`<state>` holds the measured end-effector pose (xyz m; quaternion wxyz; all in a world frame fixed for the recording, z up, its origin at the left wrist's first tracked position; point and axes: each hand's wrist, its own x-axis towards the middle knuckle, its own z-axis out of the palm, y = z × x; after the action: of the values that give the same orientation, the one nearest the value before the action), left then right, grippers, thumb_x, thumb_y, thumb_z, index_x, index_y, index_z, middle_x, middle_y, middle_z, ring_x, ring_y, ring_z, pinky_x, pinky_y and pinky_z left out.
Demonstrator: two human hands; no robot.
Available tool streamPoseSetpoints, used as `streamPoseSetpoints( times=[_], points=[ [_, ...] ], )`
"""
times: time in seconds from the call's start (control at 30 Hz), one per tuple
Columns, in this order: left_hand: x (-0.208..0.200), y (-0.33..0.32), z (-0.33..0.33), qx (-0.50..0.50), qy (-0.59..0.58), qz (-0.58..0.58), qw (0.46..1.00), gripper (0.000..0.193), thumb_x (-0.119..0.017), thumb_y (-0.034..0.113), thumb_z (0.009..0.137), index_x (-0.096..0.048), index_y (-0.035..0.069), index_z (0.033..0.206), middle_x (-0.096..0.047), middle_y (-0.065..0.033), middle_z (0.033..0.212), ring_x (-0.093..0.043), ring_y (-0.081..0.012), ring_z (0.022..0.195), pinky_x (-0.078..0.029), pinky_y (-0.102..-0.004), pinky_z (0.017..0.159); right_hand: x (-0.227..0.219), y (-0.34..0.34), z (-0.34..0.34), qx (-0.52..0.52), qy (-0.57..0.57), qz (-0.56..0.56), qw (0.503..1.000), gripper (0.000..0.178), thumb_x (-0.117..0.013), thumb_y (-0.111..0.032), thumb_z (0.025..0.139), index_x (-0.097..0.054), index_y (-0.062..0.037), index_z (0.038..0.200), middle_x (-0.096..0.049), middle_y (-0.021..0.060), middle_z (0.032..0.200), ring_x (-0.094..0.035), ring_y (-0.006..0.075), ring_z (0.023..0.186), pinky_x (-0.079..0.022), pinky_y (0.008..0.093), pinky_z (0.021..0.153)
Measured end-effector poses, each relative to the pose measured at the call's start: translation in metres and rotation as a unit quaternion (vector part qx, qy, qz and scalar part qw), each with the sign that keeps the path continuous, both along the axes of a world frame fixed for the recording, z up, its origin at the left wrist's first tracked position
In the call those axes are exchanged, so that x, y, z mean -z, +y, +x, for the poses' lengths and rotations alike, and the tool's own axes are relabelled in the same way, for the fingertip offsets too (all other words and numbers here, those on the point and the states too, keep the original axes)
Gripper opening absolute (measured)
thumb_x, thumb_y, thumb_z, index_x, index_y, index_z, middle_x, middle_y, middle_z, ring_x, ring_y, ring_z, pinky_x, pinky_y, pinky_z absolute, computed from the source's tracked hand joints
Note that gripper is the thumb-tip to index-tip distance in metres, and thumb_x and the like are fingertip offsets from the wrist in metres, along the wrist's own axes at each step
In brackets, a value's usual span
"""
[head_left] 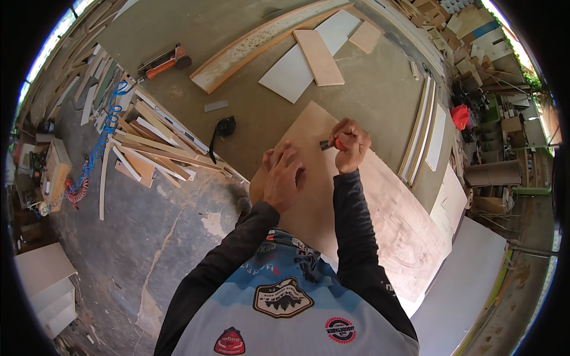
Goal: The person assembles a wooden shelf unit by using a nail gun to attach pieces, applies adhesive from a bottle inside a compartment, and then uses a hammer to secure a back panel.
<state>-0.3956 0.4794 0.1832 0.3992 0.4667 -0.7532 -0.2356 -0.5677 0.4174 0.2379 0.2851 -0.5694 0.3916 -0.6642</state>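
Note:
A wide plywood board (320,196) lies in front of me across the table, its far corner pointing away. My left hand (284,181) rests on the board near its left edge, fingers bent and slightly apart, with nothing seen in them. To the right of it, my right hand (352,148) is closed around a small red-handled tool (339,144). The tool's short dark end sticks out leftward, over the board. Its exact kind is hidden by the fingers.
Left of the board lie a black tape measure (225,126), a small metal plate (215,106) and an orange power tool (168,63). Beyond it are white and tan panels (319,57). Long strips (418,130) lie at right, and scrap wood (157,145) is heaped at left.

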Motion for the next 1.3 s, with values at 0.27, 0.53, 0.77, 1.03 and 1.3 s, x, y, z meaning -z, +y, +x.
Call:
streamPoseSetpoints(
  times=[0.27, 0.53, 0.77, 1.03, 1.3],
  points=[
    [-0.001, 0.001, -0.001, -0.014, -0.009, 0.004, 1.000, 0.011, -0.074, 0.007, 0.075, -0.066, 0.009, 0.083, -0.060, -0.0108, 0.130, -0.045, -0.0294, 0.138, -0.024, -0.0511, 0.113, -0.004, -0.005, 0.003, -0.147, 0.057, 0.070, 0.985, 0.028, -0.051, -0.018, 0.079, -0.046, 0.0014, 0.059, -0.053, 0.0096, 0.057, -0.046, 0.0138, 0.045, -0.035, 0.0282, 0.044],
    [-0.002, 0.000, -0.001, -0.012, -0.007, -0.003, 1.000, 0.010, -0.073, 0.005, 0.075, -0.066, 0.009, 0.083, -0.060, -0.0121, 0.127, -0.046, -0.0308, 0.138, -0.024, -0.0510, 0.113, 0.005, 0.024, -0.025, -0.074, -0.273, 0.000, 0.959, 0.031, -0.051, -0.026, 0.081, -0.047, -0.0020, 0.061, -0.049, 0.0150, 0.057, -0.049, 0.0247, 0.044, -0.039, 0.0330, 0.041],
    [0.001, 0.000, 0.000, -0.002, -0.002, -0.005, 1.000, 0.009, -0.070, 0.008, 0.076, -0.066, 0.006, 0.084, -0.058, -0.0143, 0.126, -0.043, -0.0339, 0.138, -0.022, -0.0541, 0.113, 0.013, 0.031, -0.036, 0.005, -0.248, -0.025, 0.968, 0.030, -0.054, -0.031, 0.079, -0.049, -0.0039, 0.066, -0.047, 0.0127, 0.059, -0.045, 0.0233, 0.043, -0.043, 0.0371, 0.047],
    [-0.001, -0.002, -0.003, -0.008, -0.006, -0.002, 1.000, 0.009, -0.070, 0.009, 0.077, -0.067, 0.006, 0.085, -0.059, -0.0151, 0.128, -0.043, -0.0339, 0.138, -0.022, -0.0544, 0.114, -0.007, -0.014, -0.020, -0.071, 0.014, 0.029, 0.997, 0.032, -0.053, -0.026, 0.073, -0.050, 0.0024, 0.057, -0.054, 0.0175, 0.057, -0.045, 0.0224, 0.043, -0.037, 0.0326, 0.042],
    [0.002, 0.001, 0.001, -0.011, -0.010, -0.012, 1.000, 0.009, -0.070, 0.009, 0.077, -0.067, 0.008, 0.085, -0.060, -0.0136, 0.127, -0.047, -0.0323, 0.136, -0.024, -0.0529, 0.111, 0.003, -0.005, -0.013, -0.217, -0.019, 0.024, 0.976, 0.049, -0.051, -0.040, 0.077, -0.051, 0.0017, 0.052, -0.052, 0.0135, 0.050, -0.047, 0.0220, 0.048, -0.038, 0.0340, 0.049]
  ],
)
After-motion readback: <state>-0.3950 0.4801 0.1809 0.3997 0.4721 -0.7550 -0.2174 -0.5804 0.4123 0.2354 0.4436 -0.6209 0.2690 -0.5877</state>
